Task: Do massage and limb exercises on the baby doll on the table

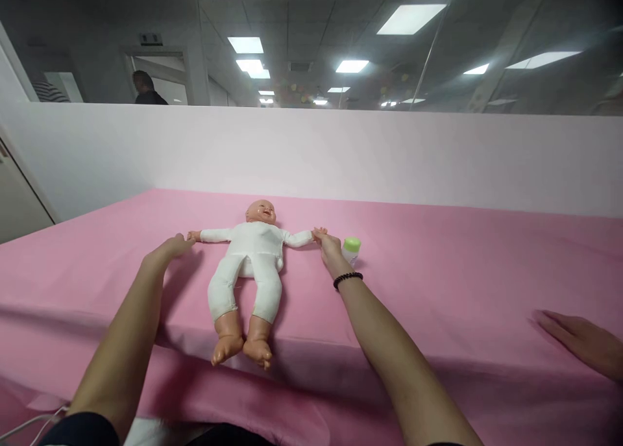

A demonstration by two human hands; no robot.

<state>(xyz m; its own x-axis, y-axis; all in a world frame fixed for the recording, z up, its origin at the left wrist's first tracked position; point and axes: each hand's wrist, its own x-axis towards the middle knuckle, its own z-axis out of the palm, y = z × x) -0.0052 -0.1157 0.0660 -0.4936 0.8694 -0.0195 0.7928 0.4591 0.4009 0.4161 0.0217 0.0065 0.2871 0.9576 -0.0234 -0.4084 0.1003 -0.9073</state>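
A baby doll [256, 245] with a white cloth body lies on its back on the pink-covered table [438, 271]. Its arms are stretched out sideways, and its bare feet point toward me. My left hand [176, 247] pinches the doll's hand on the left side. On the other side, my right hand [329, 246], below a black beaded bracelet [347, 279], is closed on the doll's other hand. Just right of my right hand stands a small bottle [351, 251] with a green cap, its lower part partly hidden by my wrist.
Another person's hand [581, 341] rests flat on the table at the right. Behind the table runs a white wall [341, 154] topped by a window [311, 50], with a person [146, 90] visible in the glass. A white cable [41, 423] lies at the lower left.
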